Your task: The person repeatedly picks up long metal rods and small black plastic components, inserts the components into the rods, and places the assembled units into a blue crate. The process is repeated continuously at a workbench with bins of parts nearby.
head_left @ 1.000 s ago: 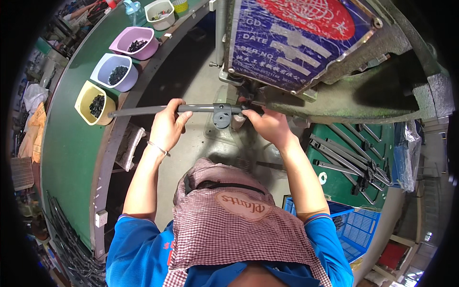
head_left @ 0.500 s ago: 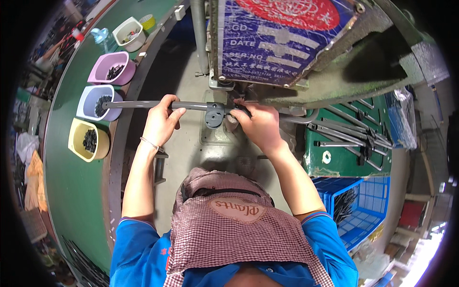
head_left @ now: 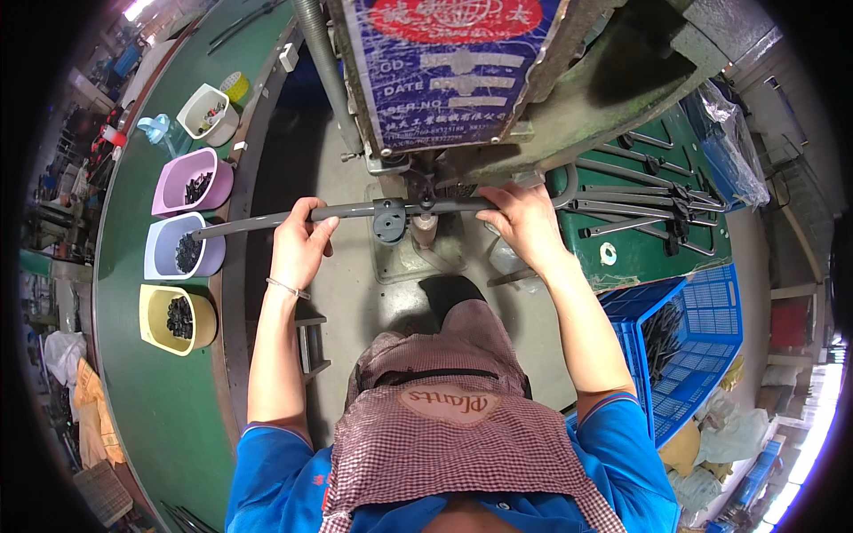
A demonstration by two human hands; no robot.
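A long grey metal tube (head_left: 355, 211) with a bent right end lies across in front of me, held in both hands. My left hand (head_left: 300, 244) is closed round its left part, thumb on the near side. My right hand (head_left: 526, 226) grips it near the bend, the thumb in front and the fingers partly hidden. Between the hands a dark round plastic fitting (head_left: 389, 222) sits on the tube. Just right of that fitting, the tube passes over the upright metal post (head_left: 425, 231) of a press machine, beneath the press tool (head_left: 426, 191).
The press body carries a blue and red plate (head_left: 444, 89). On the green bench at left stand yellow (head_left: 151, 320), blue (head_left: 160, 258) and pink (head_left: 169, 191) bins with small dark parts. Metal tube assemblies (head_left: 640, 200) lie on a green table at right, above blue crates (head_left: 711, 311).
The tube and fitting have come under the press tool. My right hand has slid right along the tube toward the bend. The whole view has shifted, and a leg with a dark shoe now shows.
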